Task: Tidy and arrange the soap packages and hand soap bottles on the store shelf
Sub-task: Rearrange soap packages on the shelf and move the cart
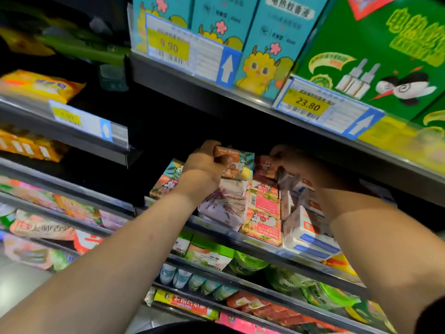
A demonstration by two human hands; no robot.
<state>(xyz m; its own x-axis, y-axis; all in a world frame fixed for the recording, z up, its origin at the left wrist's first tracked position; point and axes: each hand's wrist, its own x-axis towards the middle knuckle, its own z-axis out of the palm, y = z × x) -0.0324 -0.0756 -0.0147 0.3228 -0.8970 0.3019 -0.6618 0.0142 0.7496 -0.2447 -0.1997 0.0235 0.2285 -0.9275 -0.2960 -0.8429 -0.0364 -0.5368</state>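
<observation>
Dim store shelving fills the view, and the soap shelf lies tucked under an upper shelf of teal and green boxes, so we work in a low, shadowed gap. Our left hand has fingers and thumb wrapped round a Goat Soap package, holding it just above the lavender packages stacked at the front. Our right hand reaches deeper, fingers curled down onto the red packages at the back. Whether they pinch one or only steady it we cannot tell, for that corner is dark and blurred. Nearer the front lie a pink Goat Soap package, flat and face up, and white boxes leaning unevenly on the right. The step in hand, as we judge it, is seating the held package in its row. To do it well we should keep it square to the shelf edge with the label forward, lower it onto a matching stack rather than across two, and let the right hand brace the neighbours. The leaning white boxes look likeliest to slide if nudged, so we should keep our wrists clear of them
</observation>
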